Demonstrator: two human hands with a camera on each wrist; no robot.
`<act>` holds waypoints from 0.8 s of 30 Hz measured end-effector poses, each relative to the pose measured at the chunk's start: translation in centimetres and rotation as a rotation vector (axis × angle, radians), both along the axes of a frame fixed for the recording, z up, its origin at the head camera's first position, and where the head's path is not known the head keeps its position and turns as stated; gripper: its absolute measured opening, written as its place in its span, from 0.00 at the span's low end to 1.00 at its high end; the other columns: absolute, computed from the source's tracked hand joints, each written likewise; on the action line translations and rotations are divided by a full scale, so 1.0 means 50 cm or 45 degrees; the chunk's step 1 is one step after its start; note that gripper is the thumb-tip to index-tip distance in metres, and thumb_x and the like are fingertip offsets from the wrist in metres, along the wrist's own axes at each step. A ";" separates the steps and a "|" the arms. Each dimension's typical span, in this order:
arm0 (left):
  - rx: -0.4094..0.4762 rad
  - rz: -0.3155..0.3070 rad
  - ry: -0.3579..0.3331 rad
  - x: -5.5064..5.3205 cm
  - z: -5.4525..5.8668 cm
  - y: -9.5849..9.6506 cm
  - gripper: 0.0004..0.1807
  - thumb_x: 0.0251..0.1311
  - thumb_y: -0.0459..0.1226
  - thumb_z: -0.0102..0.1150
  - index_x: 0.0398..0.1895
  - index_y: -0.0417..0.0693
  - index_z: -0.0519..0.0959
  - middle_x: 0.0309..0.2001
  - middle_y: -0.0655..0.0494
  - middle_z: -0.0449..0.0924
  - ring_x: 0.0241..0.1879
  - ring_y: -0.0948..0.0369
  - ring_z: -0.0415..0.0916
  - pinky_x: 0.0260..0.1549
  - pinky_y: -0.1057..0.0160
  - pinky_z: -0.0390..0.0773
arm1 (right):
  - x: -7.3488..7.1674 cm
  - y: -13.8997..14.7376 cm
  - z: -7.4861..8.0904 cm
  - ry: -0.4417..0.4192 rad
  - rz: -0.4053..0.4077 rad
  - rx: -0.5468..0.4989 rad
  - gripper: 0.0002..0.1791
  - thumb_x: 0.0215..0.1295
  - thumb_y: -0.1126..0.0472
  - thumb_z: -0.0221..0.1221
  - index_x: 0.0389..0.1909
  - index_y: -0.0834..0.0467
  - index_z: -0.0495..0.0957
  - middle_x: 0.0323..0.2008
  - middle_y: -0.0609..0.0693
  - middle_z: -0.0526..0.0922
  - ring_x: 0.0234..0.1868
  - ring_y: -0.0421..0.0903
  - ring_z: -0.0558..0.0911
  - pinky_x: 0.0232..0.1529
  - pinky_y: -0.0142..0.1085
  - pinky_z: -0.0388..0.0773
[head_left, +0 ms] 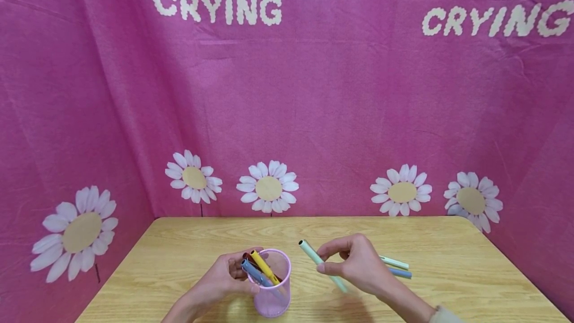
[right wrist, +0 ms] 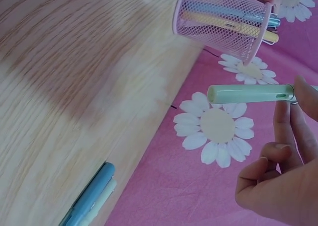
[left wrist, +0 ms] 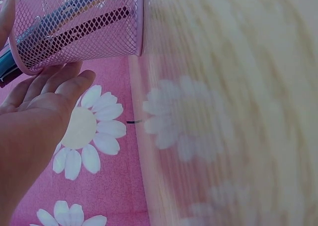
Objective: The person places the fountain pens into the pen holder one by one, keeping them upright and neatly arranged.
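A pink mesh pen cup [head_left: 272, 303] stands on the table, its far side and rim held by my left hand [head_left: 222, 275], thumb in front and fingers behind. Inside it lean several pens, among them a yellow pen [head_left: 265, 266] and a grey-blue pen [head_left: 254, 273]. To the right of the cup, my right hand [head_left: 354, 263] pinches a light green pen [right wrist: 251, 94] between thumb and fingers, holding it at a slant above the table. In the left wrist view the fingers [left wrist: 74, 84] lie along the mesh wall.
On the wooden table [head_left: 448, 253], a blue pen [head_left: 400, 273] and a pale green pen [head_left: 394, 262] lie side by side beyond my right hand. A pink cloth [head_left: 336, 113] printed with daisies and letters hangs behind and along both sides.
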State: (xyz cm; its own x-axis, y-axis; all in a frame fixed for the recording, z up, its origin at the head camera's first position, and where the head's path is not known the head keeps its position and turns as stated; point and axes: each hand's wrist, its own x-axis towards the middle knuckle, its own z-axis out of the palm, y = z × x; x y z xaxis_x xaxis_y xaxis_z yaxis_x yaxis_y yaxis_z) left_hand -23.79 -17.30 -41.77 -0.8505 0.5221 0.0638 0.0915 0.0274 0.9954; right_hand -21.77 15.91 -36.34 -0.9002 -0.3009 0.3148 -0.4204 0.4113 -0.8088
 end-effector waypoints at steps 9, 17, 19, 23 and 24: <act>0.005 -0.011 0.009 -0.002 -0.001 0.000 0.42 0.61 0.31 0.75 0.76 0.30 0.66 0.69 0.41 0.77 0.54 0.56 0.80 0.55 0.65 0.78 | 0.000 -0.020 0.012 -0.002 0.007 -0.037 0.09 0.51 0.62 0.79 0.35 0.53 0.93 0.29 0.43 0.89 0.23 0.35 0.64 0.26 0.31 0.60; -0.012 -0.002 0.020 -0.005 -0.003 0.001 0.42 0.60 0.30 0.75 0.76 0.30 0.67 0.63 0.41 0.81 0.53 0.55 0.81 0.56 0.65 0.78 | 0.001 -0.038 0.021 -0.015 0.037 -0.109 0.09 0.52 0.63 0.78 0.35 0.55 0.92 0.30 0.46 0.89 0.25 0.36 0.67 0.27 0.30 0.61; -0.009 -0.003 0.024 -0.005 -0.004 0.000 0.41 0.61 0.30 0.75 0.76 0.30 0.67 0.63 0.41 0.81 0.53 0.55 0.81 0.56 0.65 0.78 | 0.002 -0.043 0.024 -0.025 0.039 -0.124 0.09 0.52 0.63 0.79 0.35 0.56 0.92 0.30 0.46 0.90 0.26 0.37 0.68 0.28 0.30 0.61; -0.001 -0.011 0.034 -0.005 -0.007 -0.001 0.40 0.62 0.29 0.74 0.76 0.30 0.67 0.63 0.40 0.80 0.54 0.55 0.80 0.56 0.65 0.78 | 0.002 -0.052 0.028 -0.047 0.034 -0.150 0.11 0.52 0.62 0.79 0.37 0.57 0.92 0.32 0.47 0.90 0.27 0.38 0.68 0.30 0.30 0.62; 0.001 -0.013 0.035 -0.005 -0.007 -0.001 0.40 0.62 0.29 0.73 0.76 0.30 0.67 0.64 0.39 0.80 0.54 0.55 0.80 0.56 0.65 0.78 | 0.002 -0.055 0.030 -0.057 0.032 -0.157 0.11 0.52 0.62 0.79 0.38 0.58 0.92 0.32 0.47 0.90 0.29 0.39 0.70 0.30 0.31 0.63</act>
